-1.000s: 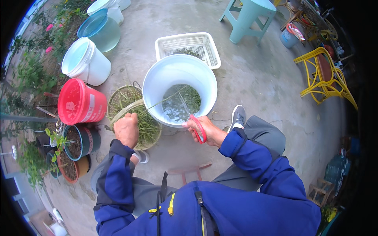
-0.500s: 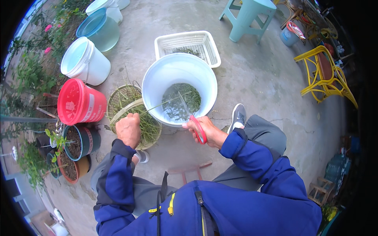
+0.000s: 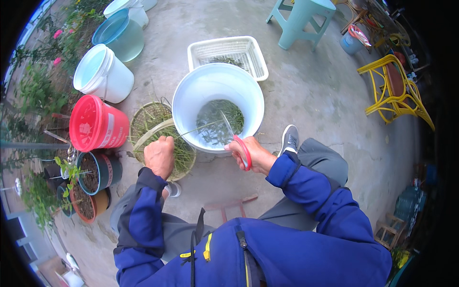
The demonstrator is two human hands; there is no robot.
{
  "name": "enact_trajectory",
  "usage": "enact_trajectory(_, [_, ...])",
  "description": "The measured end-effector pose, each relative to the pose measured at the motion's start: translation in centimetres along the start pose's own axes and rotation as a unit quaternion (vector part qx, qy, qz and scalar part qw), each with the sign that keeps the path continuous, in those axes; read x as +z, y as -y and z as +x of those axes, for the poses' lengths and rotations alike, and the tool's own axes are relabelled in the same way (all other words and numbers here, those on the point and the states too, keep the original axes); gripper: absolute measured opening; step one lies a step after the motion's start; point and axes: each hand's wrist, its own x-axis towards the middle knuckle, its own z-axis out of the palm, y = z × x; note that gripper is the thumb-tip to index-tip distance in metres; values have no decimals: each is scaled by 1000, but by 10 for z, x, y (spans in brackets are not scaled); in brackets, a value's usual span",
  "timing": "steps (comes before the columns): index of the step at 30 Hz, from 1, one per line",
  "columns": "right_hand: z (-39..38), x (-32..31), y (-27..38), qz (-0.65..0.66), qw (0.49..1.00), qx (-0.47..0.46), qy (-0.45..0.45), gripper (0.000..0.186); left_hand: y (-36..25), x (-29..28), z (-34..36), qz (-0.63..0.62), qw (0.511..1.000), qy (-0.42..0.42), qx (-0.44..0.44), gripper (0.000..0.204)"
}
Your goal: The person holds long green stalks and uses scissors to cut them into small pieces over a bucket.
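Here, scissors and stems over bucket.

Soft, even daylight falls on the white bucket, with only faint shadows around it. Focus is sharp there; beyond it, fisheye bending grows toward the black rim.

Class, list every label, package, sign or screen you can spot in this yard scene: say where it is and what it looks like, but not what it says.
Label on the red bucket, left of the woven basket: a pale rectangular panel on its side.
Mark on the same bucket's red lid: a small pale emblem.
Label on the small blue bucket, upper right by the yellow chair: cannot tell.
No signs or screens show.
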Motion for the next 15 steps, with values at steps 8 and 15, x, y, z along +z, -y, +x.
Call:
enact_trajectory(8, [-6, 9, -11, -57, 998, -11, 33, 33, 3, 2, 6, 12, 999, -12, -31, 4])
enact_trajectory(15, [2, 5, -14, -48, 998, -22, 25, 30, -12, 3, 5, -17, 1000, 0, 24, 3])
